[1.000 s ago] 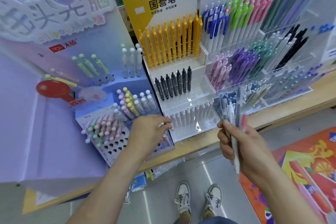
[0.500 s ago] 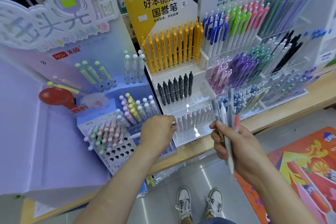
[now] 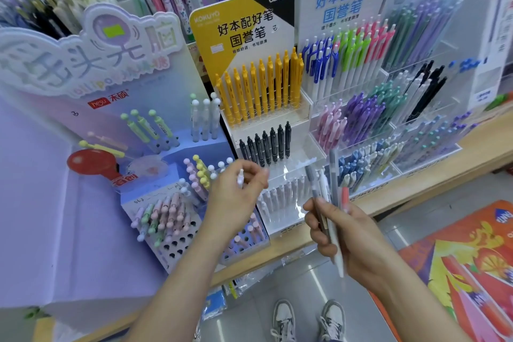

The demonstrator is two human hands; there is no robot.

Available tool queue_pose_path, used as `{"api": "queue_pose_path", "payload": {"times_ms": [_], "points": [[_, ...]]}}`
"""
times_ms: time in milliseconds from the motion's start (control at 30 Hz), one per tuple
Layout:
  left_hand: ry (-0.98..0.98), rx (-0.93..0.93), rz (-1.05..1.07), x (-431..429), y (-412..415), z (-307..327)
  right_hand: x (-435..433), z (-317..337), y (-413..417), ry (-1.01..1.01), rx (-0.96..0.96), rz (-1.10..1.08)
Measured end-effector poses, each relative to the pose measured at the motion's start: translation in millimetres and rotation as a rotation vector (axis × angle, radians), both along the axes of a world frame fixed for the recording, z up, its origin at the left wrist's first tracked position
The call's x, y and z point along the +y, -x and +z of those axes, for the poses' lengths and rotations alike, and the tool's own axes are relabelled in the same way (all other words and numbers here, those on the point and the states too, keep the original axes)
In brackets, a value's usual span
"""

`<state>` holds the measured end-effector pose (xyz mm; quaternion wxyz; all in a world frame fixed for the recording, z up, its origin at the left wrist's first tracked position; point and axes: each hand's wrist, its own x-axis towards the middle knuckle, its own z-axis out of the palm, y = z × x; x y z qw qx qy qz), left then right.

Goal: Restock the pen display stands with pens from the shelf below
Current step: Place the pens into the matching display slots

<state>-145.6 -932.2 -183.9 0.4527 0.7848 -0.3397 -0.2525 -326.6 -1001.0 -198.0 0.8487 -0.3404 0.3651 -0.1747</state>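
Since the frame half a second earlier, the left hand [image 3: 233, 203] had lifted away from the perforated tray [image 3: 177, 246] and turned over. It pinched a short white pen [image 3: 240, 179] between thumb and fingertips, in front of the lower left corner of the yellow-headed stand [image 3: 241, 30]. The right hand [image 3: 347, 239] had also drifted a little nearer that stand.

The right hand's fingers were curled round a bundle of pens [image 3: 333, 172], grey, white and one pinkish-red. The pens fanned upward in front of the stand's lower right corner. One pale pen's end stuck out below the palm.

On the stand itself, yellow pens [image 3: 266, 89] stood upright in the top row and black pens [image 3: 266, 144] in the step beneath. A row of white pens [image 3: 283, 191] filled the lowest tier, showing between the two hands.

Left of the stand, the perforated tray carried pastel pens [image 3: 163, 214] leaning at mixed angles, with open holes along its front. Right of the stand, a clear acrylic rack [image 3: 352, 103] held blue, green, pink, purple and black pens in stepped compartments.

Below the stand ran the edge of a wooden shelf [image 3: 485, 147]. Further below it, a pair of sneakers [image 3: 283, 319] stood on grey floor.
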Motion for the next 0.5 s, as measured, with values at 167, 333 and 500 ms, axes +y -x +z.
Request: {"api": "queue_pose_path", "payload": {"times_ms": [167,333,500], "points": [[0.507,1.193,0.174,-4.2,5.7,34.8,9.0,0.3,-8.5,0.152,0.0,0.133],[0.535,1.201,0.145,-4.9,14.0,34.4,16.4,0.1,-11.5,0.106,-0.084,0.211],[0.393,0.849,-0.041,3.9,1.2,33.7,12.9,-4.2,-7.4,0.166,-0.054,0.138]]}}
